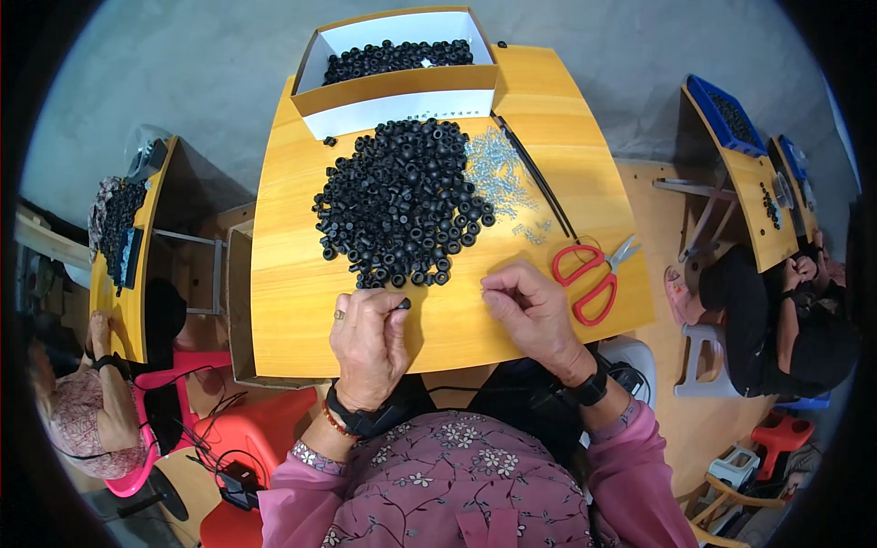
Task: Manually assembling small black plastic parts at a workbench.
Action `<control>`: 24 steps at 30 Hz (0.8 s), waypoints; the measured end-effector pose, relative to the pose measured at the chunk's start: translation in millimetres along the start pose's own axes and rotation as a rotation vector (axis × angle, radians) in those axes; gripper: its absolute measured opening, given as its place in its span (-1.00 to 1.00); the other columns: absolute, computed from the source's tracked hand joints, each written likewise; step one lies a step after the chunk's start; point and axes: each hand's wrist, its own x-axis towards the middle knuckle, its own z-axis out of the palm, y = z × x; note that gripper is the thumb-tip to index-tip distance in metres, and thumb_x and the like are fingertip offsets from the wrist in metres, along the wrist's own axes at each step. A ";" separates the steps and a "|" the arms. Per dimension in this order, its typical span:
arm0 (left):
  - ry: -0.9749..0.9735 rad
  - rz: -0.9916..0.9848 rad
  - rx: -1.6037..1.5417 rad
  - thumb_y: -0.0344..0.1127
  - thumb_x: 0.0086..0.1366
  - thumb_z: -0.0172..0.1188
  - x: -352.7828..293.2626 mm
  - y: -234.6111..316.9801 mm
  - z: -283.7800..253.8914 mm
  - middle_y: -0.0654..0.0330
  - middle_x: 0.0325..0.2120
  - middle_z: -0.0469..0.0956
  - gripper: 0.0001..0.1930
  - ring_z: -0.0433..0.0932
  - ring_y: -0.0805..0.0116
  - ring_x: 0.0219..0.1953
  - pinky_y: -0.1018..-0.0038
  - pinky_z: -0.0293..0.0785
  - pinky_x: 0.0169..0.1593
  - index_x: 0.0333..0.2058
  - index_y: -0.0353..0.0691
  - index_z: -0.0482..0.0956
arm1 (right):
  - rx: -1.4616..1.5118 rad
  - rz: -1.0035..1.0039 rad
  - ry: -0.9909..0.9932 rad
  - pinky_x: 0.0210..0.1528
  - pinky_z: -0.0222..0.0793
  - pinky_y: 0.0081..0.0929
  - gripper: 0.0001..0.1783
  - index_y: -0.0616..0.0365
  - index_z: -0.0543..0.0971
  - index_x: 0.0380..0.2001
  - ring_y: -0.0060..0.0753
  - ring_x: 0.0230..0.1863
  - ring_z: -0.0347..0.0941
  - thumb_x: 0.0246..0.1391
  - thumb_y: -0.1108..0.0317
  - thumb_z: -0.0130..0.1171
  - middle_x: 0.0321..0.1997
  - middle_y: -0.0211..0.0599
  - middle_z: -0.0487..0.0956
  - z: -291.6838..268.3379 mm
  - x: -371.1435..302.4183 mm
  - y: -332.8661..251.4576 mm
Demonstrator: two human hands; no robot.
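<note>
Between thumb and fingers, my left hand [367,336] pinches a small black round part [404,304] just in front of a big pile of black parts [393,196]. Many of those parts are ring-shaped or domed. To its right, my right hand [534,310] is closed in a pinch above the table. A tiny thing seems to be at its fingertips, too small to name. Small silvery metal pieces [498,173] lie spread beside the pile, beyond my right hand. Red-handled scissors [596,281] rest close to that hand's right side.
An open cardboard box [397,96] of black parts stands at the table's [292,274] far edge. Two thin black rods [539,178] lie right of the metal pieces. A person [795,320] sits at another table on the right, another [100,402] on the left. A red chair [260,425] stands left.
</note>
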 end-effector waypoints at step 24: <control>0.037 -0.731 -1.761 -0.53 0.38 0.17 -25.5 5.3 11.7 0.04 -0.11 0.60 -0.77 0.64 0.31 -0.16 0.41 0.64 -0.09 -0.01 -0.33 0.46 | 0.039 -0.194 -0.170 -0.25 0.47 -0.64 -0.79 0.27 0.62 -0.08 -0.58 -0.30 0.55 0.21 0.57 0.22 -0.23 -0.31 0.57 37.2 16.1 -47.7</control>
